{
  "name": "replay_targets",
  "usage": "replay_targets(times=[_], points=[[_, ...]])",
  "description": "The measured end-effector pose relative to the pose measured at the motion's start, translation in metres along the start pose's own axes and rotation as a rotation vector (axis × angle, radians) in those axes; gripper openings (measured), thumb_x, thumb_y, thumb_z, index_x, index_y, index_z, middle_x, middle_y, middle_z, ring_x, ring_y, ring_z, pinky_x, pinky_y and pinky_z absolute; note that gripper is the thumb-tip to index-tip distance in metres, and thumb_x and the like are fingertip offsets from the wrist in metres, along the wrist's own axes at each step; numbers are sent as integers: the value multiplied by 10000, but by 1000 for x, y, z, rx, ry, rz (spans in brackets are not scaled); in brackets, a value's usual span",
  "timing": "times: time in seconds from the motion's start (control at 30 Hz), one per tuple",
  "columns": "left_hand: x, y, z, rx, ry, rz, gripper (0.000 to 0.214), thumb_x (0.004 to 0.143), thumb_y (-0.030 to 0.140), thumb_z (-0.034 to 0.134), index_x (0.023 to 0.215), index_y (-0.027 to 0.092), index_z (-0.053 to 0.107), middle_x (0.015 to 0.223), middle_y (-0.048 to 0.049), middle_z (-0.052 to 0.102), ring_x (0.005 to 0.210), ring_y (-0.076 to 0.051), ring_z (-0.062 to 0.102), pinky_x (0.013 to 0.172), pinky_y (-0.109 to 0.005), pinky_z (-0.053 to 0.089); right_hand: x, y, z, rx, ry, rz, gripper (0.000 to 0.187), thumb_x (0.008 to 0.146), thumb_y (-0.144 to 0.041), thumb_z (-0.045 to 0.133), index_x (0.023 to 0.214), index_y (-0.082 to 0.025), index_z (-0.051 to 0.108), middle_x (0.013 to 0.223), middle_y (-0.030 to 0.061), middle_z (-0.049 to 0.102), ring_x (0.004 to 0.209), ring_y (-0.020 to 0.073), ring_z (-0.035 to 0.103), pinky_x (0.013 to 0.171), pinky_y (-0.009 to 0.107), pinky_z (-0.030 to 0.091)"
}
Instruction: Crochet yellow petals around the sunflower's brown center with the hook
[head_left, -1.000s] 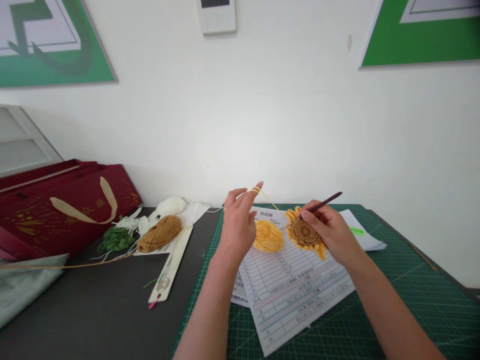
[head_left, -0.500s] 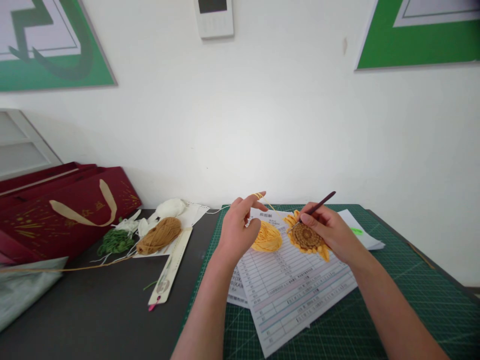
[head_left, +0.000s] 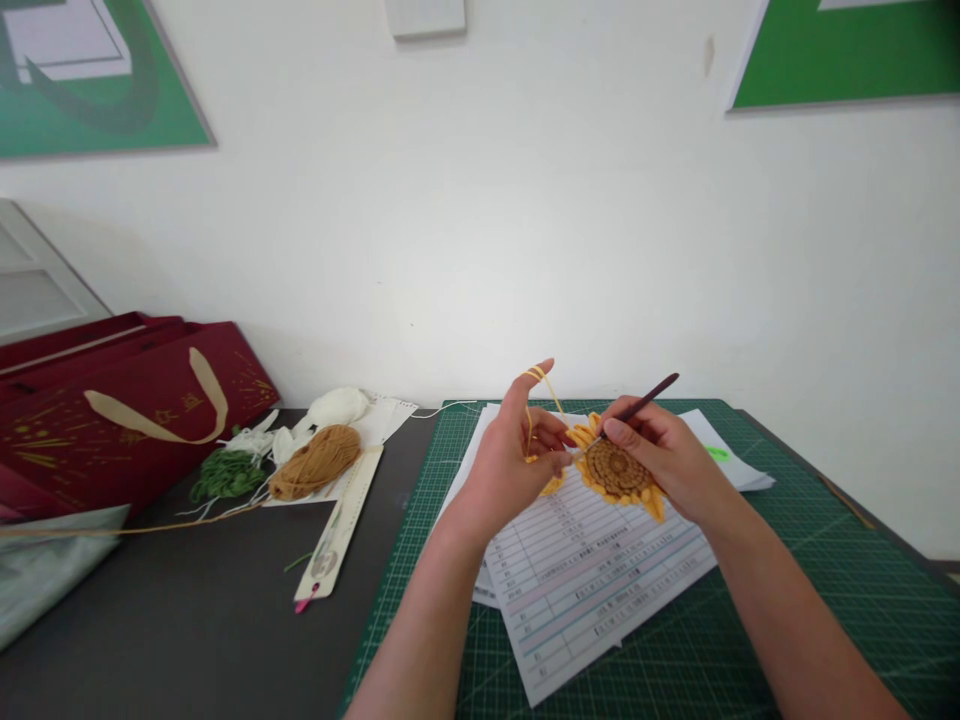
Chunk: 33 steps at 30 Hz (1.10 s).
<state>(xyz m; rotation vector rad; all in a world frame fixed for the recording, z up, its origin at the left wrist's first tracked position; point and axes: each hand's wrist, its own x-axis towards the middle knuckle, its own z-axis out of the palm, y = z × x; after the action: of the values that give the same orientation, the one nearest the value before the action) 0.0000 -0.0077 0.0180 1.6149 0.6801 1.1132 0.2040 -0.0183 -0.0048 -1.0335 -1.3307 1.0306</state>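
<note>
My left hand has yellow yarn looped over its raised index finger, while thumb and other fingers pinch the left edge of a crocheted sunflower. The sunflower has a brown centre and yellow petals. My right hand grips a dark crochet hook whose tip meets the sunflower's upper left edge, and its fingers also support the piece. A yellow yarn ball is mostly hidden behind my left hand. All of this hovers over printed sheets.
The sheets lie on a green cutting mat on a dark table. At left are a brown yarn ball, green yarn, white yarn, a long packet and a dark red gift bag.
My left hand moved right, closed onto the sunflower's edge and now covers most of the yellow ball. The right hand with hook and sunflower stayed nearly still. The camera tilted slightly.
</note>
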Motion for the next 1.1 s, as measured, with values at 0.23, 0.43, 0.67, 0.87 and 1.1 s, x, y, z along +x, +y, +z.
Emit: replay_targets(times=[0.23, 0.43, 0.67, 0.87, 1.1], points=[[0, 0, -1, 110, 59, 61, 861, 723, -41, 651, 1495, 248, 402, 713, 46, 643, 685, -154, 614, 698, -312, 491, -1, 0, 4, 24, -22, -12, 325, 798, -518, 792, 853, -218, 678, 751, -8, 610, 682, 147, 547, 602, 256, 429], [-2, 1, -4, 30, 5, 51, 888, 781, 19, 676, 1557, 269, 324, 832, 0, 681, 820, -187, 650, 772, -346, 503, -1, 5, 5, 55, -7, -43, 274, 838, -481, 771, 850, -229, 665, 729, -25, 583, 663, 126, 536, 582, 227, 423], [-1, 5, 3, -108, 88, -31, 906, 689, 37, 781, 1498, 214, 416, 727, 39, 629, 705, -157, 607, 692, -318, 494, 0, 9, 15, 86, 30, -181, 226, 856, -459, 758, 852, -242, 695, 875, -1, 636, 807, 145, 607, 700, 242, 496], [-3, 5, 3, -310, 101, -43, 878, 738, 55, 775, 1506, 196, 375, 767, 18, 688, 687, -140, 632, 682, -298, 506, -2, 15, 26, 64, 139, -332, 138, 902, -401, 712, 886, -265, 720, 1074, 28, 649, 974, 185, 639, 824, 309, 516], [-2, 2, 8, -392, 151, -72, 975, 680, 61, 853, 1495, 235, 347, 748, 53, 676, 627, -138, 636, 639, -302, 527, -3, 2, 21, -322, 264, -680, 19, 881, -238, 731, 876, -257, 730, 1045, 56, 642, 1069, 249, 571, 976, 449, 421]])
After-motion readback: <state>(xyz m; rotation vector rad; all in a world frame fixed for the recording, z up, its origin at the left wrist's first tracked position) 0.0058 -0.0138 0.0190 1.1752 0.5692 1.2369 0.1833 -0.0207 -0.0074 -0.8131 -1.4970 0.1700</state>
